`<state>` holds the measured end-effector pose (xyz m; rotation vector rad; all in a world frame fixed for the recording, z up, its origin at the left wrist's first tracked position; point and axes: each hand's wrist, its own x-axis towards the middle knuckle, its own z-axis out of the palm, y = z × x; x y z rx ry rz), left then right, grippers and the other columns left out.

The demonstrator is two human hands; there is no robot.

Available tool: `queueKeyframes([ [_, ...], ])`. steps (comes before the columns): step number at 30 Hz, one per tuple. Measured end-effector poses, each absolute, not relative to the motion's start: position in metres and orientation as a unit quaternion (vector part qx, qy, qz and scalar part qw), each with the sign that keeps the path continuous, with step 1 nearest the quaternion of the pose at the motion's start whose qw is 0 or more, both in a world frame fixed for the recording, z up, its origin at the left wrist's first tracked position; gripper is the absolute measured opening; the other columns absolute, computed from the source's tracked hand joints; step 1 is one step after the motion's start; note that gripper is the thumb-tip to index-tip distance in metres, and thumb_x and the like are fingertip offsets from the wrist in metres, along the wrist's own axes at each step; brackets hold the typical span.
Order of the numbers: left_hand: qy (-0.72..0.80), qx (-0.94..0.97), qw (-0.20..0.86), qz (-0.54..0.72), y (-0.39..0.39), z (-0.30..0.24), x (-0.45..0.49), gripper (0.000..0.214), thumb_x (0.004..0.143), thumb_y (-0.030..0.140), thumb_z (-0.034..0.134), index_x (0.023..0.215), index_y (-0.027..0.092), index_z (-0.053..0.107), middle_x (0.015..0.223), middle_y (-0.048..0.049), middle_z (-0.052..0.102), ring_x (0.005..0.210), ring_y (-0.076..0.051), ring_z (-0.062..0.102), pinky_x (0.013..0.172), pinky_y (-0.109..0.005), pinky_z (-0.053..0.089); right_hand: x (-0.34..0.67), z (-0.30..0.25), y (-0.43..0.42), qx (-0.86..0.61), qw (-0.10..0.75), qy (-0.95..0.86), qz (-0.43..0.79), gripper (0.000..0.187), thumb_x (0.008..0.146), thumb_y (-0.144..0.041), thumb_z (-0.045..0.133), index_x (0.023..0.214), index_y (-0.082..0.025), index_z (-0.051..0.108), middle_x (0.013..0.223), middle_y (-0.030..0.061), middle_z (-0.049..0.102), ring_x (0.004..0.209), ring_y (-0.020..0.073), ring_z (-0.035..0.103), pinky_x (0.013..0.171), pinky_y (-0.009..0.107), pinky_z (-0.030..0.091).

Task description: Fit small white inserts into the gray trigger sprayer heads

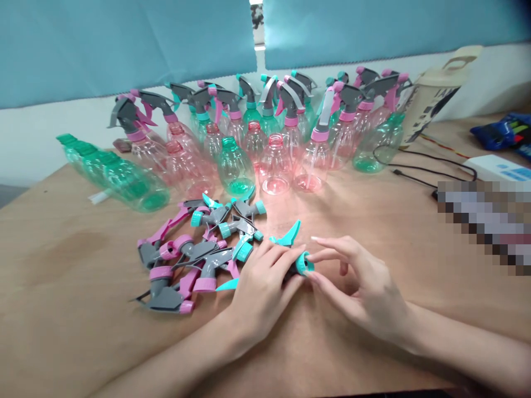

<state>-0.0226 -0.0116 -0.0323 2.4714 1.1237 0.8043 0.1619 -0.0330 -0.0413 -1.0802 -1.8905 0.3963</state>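
Observation:
My left hand (pixel 265 282) is closed around a grey and teal trigger spray head (pixel 305 263), and most of its body is hidden under the fingers. Its teal collar faces right with the opening showing. The thumb and a fingertip of my right hand (pixel 365 282) pinch that collar from the right, with the index finger raised. Left of my hands lies a loose pile of trigger spray heads (pixel 207 260), grey with pink or teal parts. One teal-collared head (pixel 244 251) sits right against my left hand.
Behind the pile stand several pink and green clear bottles, some capless like the green bottle (pixel 235 168), others with spray heads fitted. Green bottles (pixel 133 179) lean in a row at left. A cream tumbler (pixel 433 99), black cable (pixel 440 157) and white box (pixel 500 168) are at right.

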Motion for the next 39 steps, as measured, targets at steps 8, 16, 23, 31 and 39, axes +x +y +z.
queueKeyframes([
  [8, 0.420, 0.840, 0.150, 0.311, -0.0076, -0.0347, -0.0250, 0.030, 0.083, 0.011, 0.060, 0.112, 0.018, 0.057, 0.098, -0.0051, 0.063, 0.091, -0.021, 0.056, 0.080, -0.036, 0.048, 0.1650, -0.0421, -0.0326, -0.384, 0.433, -0.725, 0.373, 0.051, 0.081, -0.024, 0.062, 0.128, -0.025, 0.042, 0.114, 0.0078, 0.063, 0.071, 0.0143, 0.065, 0.060, 0.029, 0.057],
  [16, 0.393, 0.846, 0.199, 0.300, -0.0091, -0.0327, -0.0256, 0.036, 0.083, 0.005, 0.057, 0.115, 0.021, 0.055, 0.099, -0.0033, 0.063, 0.086, -0.017, 0.060, 0.075, -0.029, 0.050, 0.1680, -0.0414, -0.0289, -0.321, 0.451, -0.763, 0.333, 0.050, 0.082, -0.025, 0.059, 0.129, -0.020, 0.043, 0.106, 0.0087, 0.062, 0.084, 0.0193, 0.063, 0.068, 0.034, 0.054],
  [23, 0.399, 0.853, 0.187, 0.280, -0.0071, -0.0324, -0.0252, 0.032, 0.087, 0.014, 0.055, 0.119, 0.022, 0.055, 0.101, -0.0047, 0.065, 0.090, -0.019, 0.061, 0.077, -0.031, 0.051, 0.1641, -0.0430, -0.0299, -0.399, 0.427, -0.799, 0.144, 0.051, 0.081, -0.019, 0.063, 0.129, -0.021, 0.044, 0.102, 0.0078, 0.067, 0.094, 0.0225, 0.058, 0.074, 0.037, 0.053],
  [31, 0.427, 0.841, 0.179, 0.281, -0.0077, -0.0333, -0.0234, 0.030, 0.085, 0.010, 0.058, 0.114, 0.019, 0.056, 0.100, -0.0046, 0.063, 0.090, -0.019, 0.061, 0.078, -0.032, 0.051, 0.1621, -0.0411, -0.0350, -0.413, 0.426, -0.757, 0.274, 0.041, 0.082, -0.022, 0.063, 0.121, -0.020, 0.050, 0.111, 0.0090, 0.061, 0.080, 0.0169, 0.060, 0.064, 0.031, 0.054],
  [39, 0.400, 0.848, 0.192, 0.291, -0.0075, -0.0327, -0.0260, 0.035, 0.085, 0.008, 0.058, 0.118, 0.018, 0.053, 0.106, -0.0058, 0.062, 0.097, -0.020, 0.060, 0.083, -0.033, 0.051, 0.1649, -0.0359, -0.0331, -0.348, 0.443, -0.771, 0.298, 0.047, 0.078, -0.018, 0.063, 0.122, -0.017, 0.049, 0.106, 0.0089, 0.058, 0.086, 0.0182, 0.056, 0.067, 0.032, 0.052],
])
